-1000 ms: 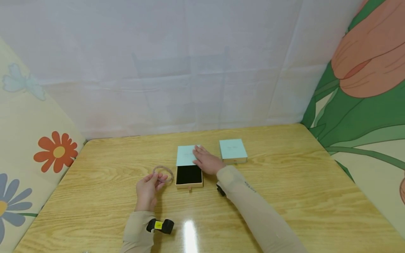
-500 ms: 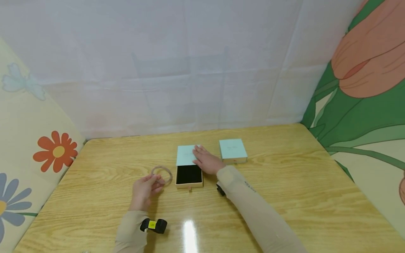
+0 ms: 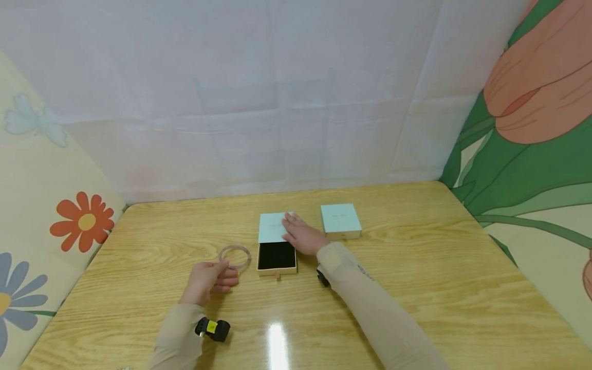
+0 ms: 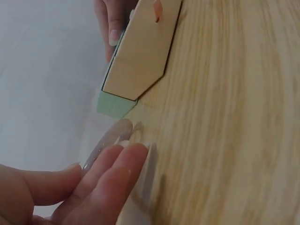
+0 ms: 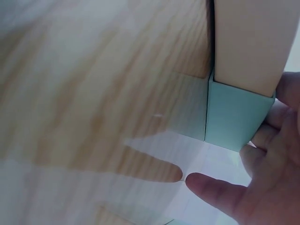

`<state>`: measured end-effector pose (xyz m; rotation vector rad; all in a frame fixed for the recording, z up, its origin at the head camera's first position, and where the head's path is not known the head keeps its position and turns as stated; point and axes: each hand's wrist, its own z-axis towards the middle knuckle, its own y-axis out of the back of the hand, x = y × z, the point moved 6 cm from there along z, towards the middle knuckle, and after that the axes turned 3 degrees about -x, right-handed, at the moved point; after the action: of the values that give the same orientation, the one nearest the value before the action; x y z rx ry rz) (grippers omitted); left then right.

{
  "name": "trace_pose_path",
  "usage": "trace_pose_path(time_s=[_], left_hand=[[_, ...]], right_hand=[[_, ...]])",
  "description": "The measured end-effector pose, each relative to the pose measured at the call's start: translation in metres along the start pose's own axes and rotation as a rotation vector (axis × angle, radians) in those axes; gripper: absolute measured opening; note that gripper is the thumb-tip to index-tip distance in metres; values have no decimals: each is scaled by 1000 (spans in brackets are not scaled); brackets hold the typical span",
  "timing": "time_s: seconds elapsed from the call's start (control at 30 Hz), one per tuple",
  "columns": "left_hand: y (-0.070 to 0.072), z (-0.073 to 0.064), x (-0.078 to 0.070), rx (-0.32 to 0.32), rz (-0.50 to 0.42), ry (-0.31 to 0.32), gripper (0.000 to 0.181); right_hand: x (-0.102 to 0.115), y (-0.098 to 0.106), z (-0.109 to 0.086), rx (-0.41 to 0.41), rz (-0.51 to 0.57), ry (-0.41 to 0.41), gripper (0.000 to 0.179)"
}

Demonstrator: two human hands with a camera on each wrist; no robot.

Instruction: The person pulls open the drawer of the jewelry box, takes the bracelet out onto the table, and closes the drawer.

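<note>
The person's left hand (image 3: 208, 280) pinches a translucent, mauve-grey, ring-shaped bangle (image 3: 250, 258) between thumb and fingers at about 8 o'clock on its rim, so the rest of the ring reaches away from this grip towards 2 o'clock. Being round, the bangle has no long axis; its plane shows as a tilted oval from the head and almost edge-on in the left wrist view. From the bangle, the tan, black-lined drawer (image 3: 287, 272) of a square gift box lies at 3 o'clock, just beside it across a narrow gap, with its small orange-brown tab (image 3: 278, 277) facing 6 o'clock. The pale mint card sleeve (image 3: 270, 227) covers the box's far part, at 12 o'clock from the black lining. The right hand (image 3: 302, 235) comes in from 4 o'clock and rests on the sleeve's right side, fingers extended over the top and clasping nothing, so the left hand is clearly the nearer of the 2 to the bangle. A 2nd mint box (image 3: 341, 218) sits closed at 2 o'clock from the right hand on the wood-grained worktop (image 3: 462, 267). Whether the bangle touches the worktop, I cannot tell.
</note>
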<state>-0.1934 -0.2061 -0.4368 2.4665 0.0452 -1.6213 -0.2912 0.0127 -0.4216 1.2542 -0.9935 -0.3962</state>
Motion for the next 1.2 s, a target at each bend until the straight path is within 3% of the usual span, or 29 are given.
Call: trace_pose_path(time_s=[0.67,0.9,1.2], left_hand=[[0,9,8,103,121,56,31],[2,10,8,86,192,72,30],[2,9,6,69,215,82,29]], right_hand=[[-1,0,-3,19,23,-7,53],[-1,2,-3,20,18,-3,54],[0,0,-1,27,13,-7,54]])
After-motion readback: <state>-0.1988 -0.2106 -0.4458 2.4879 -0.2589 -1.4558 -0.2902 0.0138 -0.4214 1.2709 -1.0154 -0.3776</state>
